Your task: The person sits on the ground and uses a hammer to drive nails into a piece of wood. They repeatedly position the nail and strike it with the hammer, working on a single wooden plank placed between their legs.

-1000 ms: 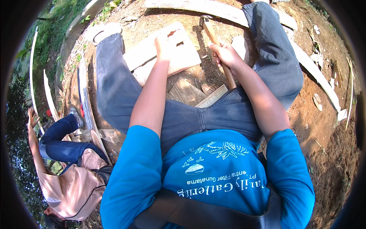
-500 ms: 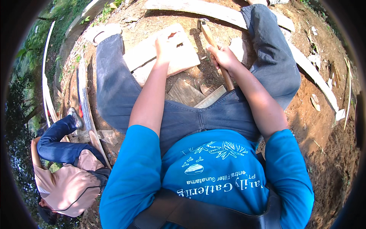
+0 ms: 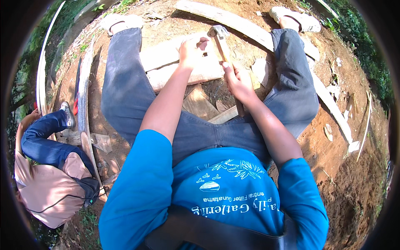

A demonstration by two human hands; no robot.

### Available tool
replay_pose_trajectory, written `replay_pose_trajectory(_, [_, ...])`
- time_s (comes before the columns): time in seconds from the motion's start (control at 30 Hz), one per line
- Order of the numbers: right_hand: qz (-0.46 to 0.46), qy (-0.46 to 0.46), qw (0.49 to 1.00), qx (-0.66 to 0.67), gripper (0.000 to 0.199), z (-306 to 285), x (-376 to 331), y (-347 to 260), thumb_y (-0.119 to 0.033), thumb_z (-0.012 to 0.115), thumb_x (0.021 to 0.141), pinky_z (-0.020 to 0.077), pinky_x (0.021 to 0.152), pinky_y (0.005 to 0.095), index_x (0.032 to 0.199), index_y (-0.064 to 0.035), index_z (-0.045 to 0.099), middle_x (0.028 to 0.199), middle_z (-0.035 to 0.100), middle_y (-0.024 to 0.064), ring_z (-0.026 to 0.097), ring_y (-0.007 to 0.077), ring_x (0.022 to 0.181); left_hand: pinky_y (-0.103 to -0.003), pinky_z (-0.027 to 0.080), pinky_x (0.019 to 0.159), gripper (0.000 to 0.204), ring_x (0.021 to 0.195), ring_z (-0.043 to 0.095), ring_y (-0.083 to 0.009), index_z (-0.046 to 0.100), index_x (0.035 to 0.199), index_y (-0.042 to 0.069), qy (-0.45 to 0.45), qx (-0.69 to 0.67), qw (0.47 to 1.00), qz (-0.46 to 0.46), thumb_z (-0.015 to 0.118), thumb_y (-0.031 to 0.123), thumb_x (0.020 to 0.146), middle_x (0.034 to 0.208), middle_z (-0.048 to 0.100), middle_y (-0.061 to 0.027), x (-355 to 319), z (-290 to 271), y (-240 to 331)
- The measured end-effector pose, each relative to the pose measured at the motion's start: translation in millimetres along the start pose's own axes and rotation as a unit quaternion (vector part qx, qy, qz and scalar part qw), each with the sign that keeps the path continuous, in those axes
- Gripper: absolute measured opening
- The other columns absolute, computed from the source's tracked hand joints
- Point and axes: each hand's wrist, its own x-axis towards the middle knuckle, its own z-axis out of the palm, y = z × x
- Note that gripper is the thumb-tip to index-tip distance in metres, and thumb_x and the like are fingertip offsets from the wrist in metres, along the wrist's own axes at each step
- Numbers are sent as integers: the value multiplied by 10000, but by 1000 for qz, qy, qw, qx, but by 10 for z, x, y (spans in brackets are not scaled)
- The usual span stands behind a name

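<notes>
My right hand [image 3: 239,82] is closed around the wooden handle of a hammer [image 3: 223,49]. Its metal head tilts up and away from me, close to the fingers of my left hand [image 3: 191,51]. That left hand rests over a thick pale wooden block [image 3: 183,76] between my legs, fingers curled inward. Strong glare hides whatever they pinch, if anything. A small dark notch shows in the block beside them, and a long gap runs along the wood to the left.
Brown board scraps [image 3: 199,104] lie on the dirt between my thighs. Long planks [image 3: 227,17] curve across the far side and right. At left, another person [image 3: 54,179] in a tan shirt sits by a long timber [image 3: 83,96]. Wood chips [image 3: 328,132] litter the ground.
The hammer's head has come nearer my left hand, and my right hand has moved left and closer to my body. The whole view has shifted, bringing both my feet more fully into sight.
</notes>
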Motion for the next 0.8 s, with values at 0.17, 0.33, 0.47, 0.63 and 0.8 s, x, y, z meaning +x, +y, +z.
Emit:
replay_pose_trajectory(0.17, [33,-1,996,83,246,-83,-52,-294,-251,556,1043,311,473,222,1074,-25,648,664,481,-85,394,9,543,-321,536,773,239,864,697,-165,733,1085,35,-40,20,995,-90,732,162,882,936,752,-95,-29,-46,141])
replay_pose_trajectory(0.33, [-82,29,996,2,279,6,-101,-332,-228,555,1043,405,603,246,1176,5,629,792,586,-26,480,44,682,-316,537,743,192,812,697,-152,745,1060,81,-24,7,998,-49,726,164,889,928,754,-60,-20,-15,5])
replay_pose_trajectory(0.47, [41,18,995,-86,311,-75,18,-34,-265,588,1007,434,605,266,1110,12,685,730,608,-6,495,48,675,-307,532,733,201,790,688,-140,742,1055,71,-44,25,999,-2,710,193,898,914,746,-53,27,-27,146])
replay_pose_trajectory(0.63, [-81,18,996,-13,297,-8,-105,-565,-247,531,1061,310,467,215,1227,-16,618,647,454,-68,393,10,523,-328,553,752,153,797,706,-190,744,1001,54,-34,-79,995,-41,682,147,896,893,740,-87,-42,-119,204])
replay_pose_trajectory(0.8, [9,23,995,-93,301,12,37,-120,-286,566,1044,340,447,234,1188,-31,637,667,498,-52,422,32,502,-294,535,746,217,803,682,-133,742,1083,56,8,-28,999,45,698,146,891,909,737,-59,-23,-64,111])
